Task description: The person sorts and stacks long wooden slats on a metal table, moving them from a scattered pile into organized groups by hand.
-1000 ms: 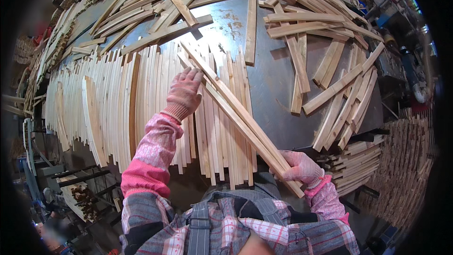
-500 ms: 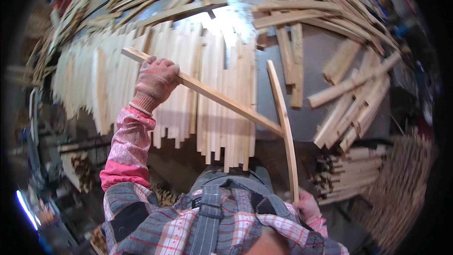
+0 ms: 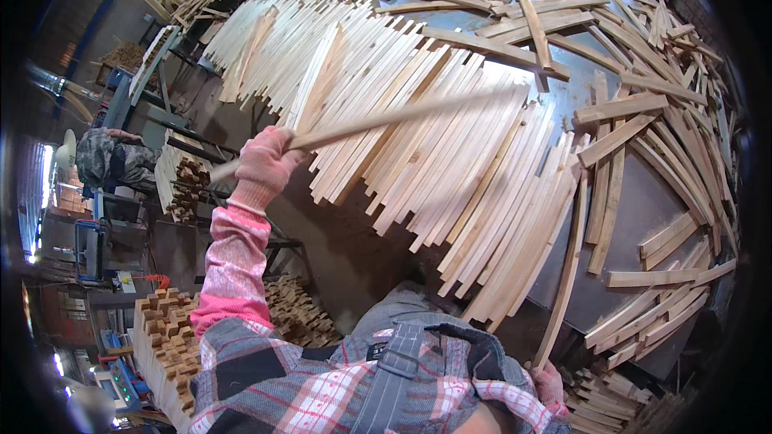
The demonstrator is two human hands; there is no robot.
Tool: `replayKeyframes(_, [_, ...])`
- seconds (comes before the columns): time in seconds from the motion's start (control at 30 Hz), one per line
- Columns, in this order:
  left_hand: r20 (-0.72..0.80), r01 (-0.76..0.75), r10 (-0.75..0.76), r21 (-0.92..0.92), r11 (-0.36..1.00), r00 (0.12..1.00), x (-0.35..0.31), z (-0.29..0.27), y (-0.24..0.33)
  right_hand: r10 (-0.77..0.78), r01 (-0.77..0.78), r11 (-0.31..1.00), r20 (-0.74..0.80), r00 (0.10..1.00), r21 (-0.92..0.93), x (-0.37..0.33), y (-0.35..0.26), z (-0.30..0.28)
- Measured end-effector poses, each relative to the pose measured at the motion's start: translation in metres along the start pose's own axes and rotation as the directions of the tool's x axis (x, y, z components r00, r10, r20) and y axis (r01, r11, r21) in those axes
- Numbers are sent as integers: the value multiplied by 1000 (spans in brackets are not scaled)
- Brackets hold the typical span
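Observation:
My left hand point(image 3: 269, 162), in a pinkish glove, is closed around a wooden strip point(image 3: 402, 119). The strip is slightly blurred and slants up to the right, above a broad row of pale strips point(image 3: 394, 169) laid side by side. At the lower right my right hand point(image 3: 549, 386), partly hidden by my sleeve, grips the near end of a slightly curved second strip point(image 3: 569, 265). That one stands out away from me, along the right end of the row. The two held strips are apart.
Loose strips point(image 3: 555, 20) lie heaped along the far and right sides of the metal table point(image 3: 643, 173). Stacked wood point(image 3: 169, 325) stands at the lower left, another stack point(image 3: 603, 402) at the lower right. Farther left, a person point(image 3: 117, 157) in a light hat is near a wood pile.
The view has turned toward the left. The left-hand strip has swung so its right end points up and away, clear of the right-hand strip. Both hands keep their strips.

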State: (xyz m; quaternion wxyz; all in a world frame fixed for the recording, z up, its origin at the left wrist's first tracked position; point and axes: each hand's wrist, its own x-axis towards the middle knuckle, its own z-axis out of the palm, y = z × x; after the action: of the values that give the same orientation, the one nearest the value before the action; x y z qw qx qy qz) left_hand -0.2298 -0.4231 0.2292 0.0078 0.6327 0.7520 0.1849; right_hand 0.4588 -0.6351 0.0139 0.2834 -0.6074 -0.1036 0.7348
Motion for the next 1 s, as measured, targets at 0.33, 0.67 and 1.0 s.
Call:
replayKeyframes(0.33, [100, 693, -695, 58, 719, 712, 109, 192, -151, 10, -117, 608, -140, 990, -785, 40, -27, 139])
replayKeyframes(0.67, [177, 300, -465, 561, 772, 867, 135, 168, -156, -100, -296, 337, -347, 933, -894, 33, -37, 178])
replayKeyframes(1.0, [571, -243, 413, -352, 904, 710, -12, 172, 2, -278, 219, 846, -50, 959, -487, 53, -8, 156])
